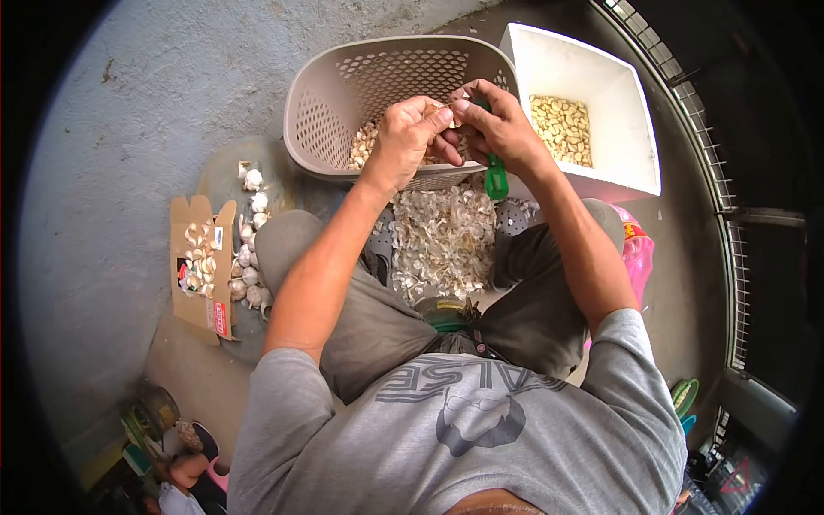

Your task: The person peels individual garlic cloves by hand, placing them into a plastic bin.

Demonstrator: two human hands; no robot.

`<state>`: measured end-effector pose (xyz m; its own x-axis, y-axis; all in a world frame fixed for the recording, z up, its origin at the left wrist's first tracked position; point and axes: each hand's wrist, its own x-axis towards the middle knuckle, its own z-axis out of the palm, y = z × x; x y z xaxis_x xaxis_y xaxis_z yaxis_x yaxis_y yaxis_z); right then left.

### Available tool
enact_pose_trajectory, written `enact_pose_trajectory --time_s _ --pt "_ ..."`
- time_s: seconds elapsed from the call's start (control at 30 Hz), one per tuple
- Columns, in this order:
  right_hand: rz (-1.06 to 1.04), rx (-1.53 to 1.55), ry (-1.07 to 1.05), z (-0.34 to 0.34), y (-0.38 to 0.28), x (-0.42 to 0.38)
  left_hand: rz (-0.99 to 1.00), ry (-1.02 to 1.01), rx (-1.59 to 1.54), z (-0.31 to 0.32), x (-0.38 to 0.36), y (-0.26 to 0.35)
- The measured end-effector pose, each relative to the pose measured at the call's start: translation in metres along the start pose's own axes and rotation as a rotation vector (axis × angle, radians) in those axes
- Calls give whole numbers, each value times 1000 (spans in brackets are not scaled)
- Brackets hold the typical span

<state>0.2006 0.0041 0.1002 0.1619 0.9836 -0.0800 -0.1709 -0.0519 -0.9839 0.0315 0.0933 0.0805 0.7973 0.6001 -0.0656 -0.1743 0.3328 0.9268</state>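
Observation:
My left hand (402,142) pinches a garlic clove (453,117) above the near part of a grey-brown perforated basket (313,94). My right hand (506,129) meets it there, thumb and fingers closed at the same clove. A green-handled knife (496,178) is tucked in my right hand, its handle hanging below the palm; its blade is hidden by the fingers. Loose garlic cloves (364,142) lie in the basket under my hands. To the right, a white foam box (622,112) holds peeled cloves (560,129).
A pile of garlic skins (442,236) lies between my knees. At left, whole garlic bulbs (249,257) lie beside a cardboard piece (193,223) bearing loose cloves. A pink bag (637,257) is by my right knee. Another person (184,472) shows at lower left.

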Motion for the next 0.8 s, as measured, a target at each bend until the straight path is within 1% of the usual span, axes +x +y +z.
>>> enact_pose_trajectory --time_s 0.1,0.2,0.23,0.33,0.43,0.53,0.67,0.7,0.8 --pt "74 275 -45 -1 -4 0 -14 -21 -79 -3 2 -4" --pt "118 381 -151 -3 -5 3 8 -4 -130 0 5 -8" --pt "128 419 -121 -3 -4 4 15 3 -144 2 6 -8" --pt "90 395 -97 -10 2 11 -2 50 -85 7 4 -1" --pt "51 240 -35 -8 7 13 70 74 90 6 4 -7" --pt "19 54 -67 -5 6 8 22 131 70 4 4 -10" --pt "-16 96 -118 -9 11 12 3 156 108 1 5 -9" --pt "17 119 -122 -10 7 10 16 159 124 2 5 -9" --pt "37 54 -87 -16 11 15 13 185 93 3 6 -7"
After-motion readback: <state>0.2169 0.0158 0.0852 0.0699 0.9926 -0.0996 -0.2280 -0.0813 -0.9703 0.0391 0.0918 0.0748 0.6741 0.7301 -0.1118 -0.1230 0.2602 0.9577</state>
